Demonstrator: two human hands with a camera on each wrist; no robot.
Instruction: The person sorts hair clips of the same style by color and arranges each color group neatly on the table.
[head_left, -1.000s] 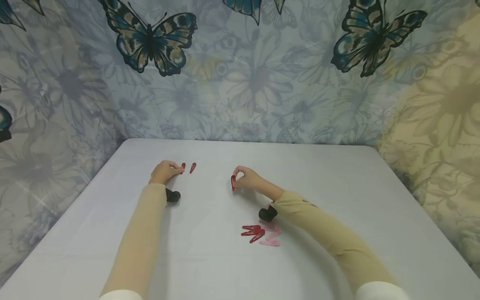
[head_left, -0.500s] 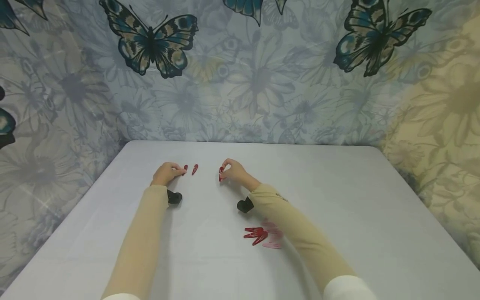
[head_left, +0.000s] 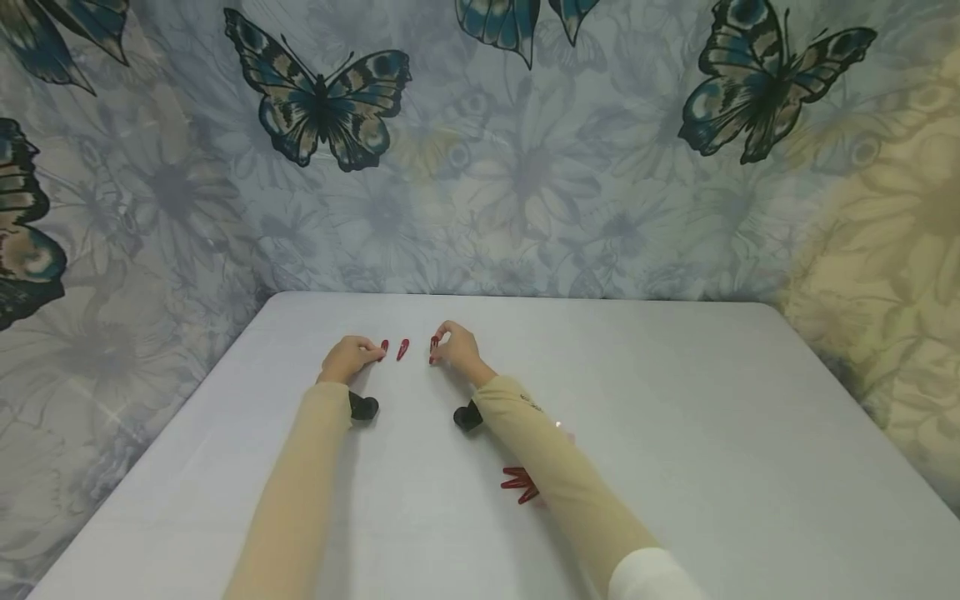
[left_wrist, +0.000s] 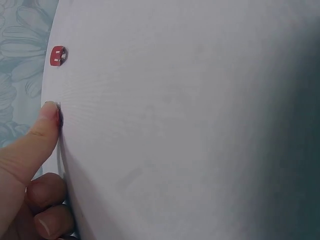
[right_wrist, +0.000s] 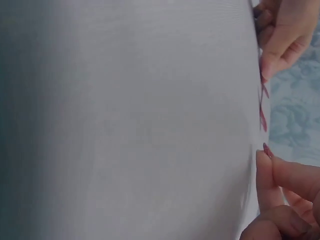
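Note:
My left hand (head_left: 349, 358) rests on the far left of the white table. Its thumb and finger pinch the near side of a red snap hair clip (head_left: 385, 345). Just right of that lies a second red hair clip (head_left: 403, 349), roughly parallel to it and touched by neither hand. My right hand (head_left: 461, 352) pinches a third red hair clip (head_left: 433, 350) between thumb and forefinger, slightly further right. In the right wrist view this clip's tip (right_wrist: 267, 149) sticks out past the fingertips. The left thumb (left_wrist: 46, 122) covers most of its clip in the left wrist view.
Several red hair clips (head_left: 519, 483) lie fanned out nearer the front, partly under the right sleeve (head_left: 555, 458). Pink clips (head_left: 565, 431) beside them are mostly hidden by that arm. A butterfly-patterned cloth (head_left: 525, 192) stands behind the table's far edge.
My right hand has moved left and away from me with its red hair clip, close to the two others. The left hand stays at its clip. The head view has shifted slightly.

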